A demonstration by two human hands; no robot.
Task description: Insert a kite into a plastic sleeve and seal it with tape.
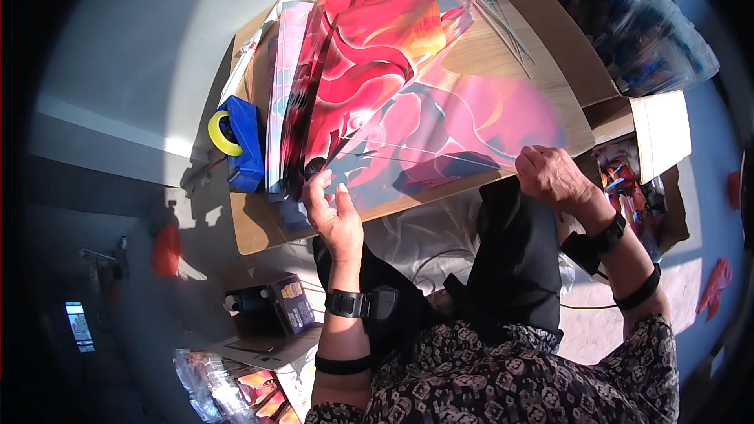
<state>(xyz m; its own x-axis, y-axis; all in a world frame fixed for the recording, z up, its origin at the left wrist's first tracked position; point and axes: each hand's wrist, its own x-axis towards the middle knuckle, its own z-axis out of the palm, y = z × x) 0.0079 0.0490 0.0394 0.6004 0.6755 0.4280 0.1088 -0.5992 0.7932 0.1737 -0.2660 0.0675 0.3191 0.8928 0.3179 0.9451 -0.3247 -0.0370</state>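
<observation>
Colourful printed sheets, kite-like and of thin fabric or film, lie over a wooden board. The top one is a red folded sheet; a translucent pink and grey sheet spreads to its right. Fingers of my left hand curl at the red sheet's near corner, against a small black round piece; the thumb stands apart. My right hand is closed in a pinch above the board's right front edge. From it a thin white string runs taut leftward to the red sheet.
A blue tape dispenser with a yellow roll sits at the board's left edge. Thin rods lie at its far right. Beyond are clear-wrapped packages and an open cardboard box. A purple box stands below left.
</observation>
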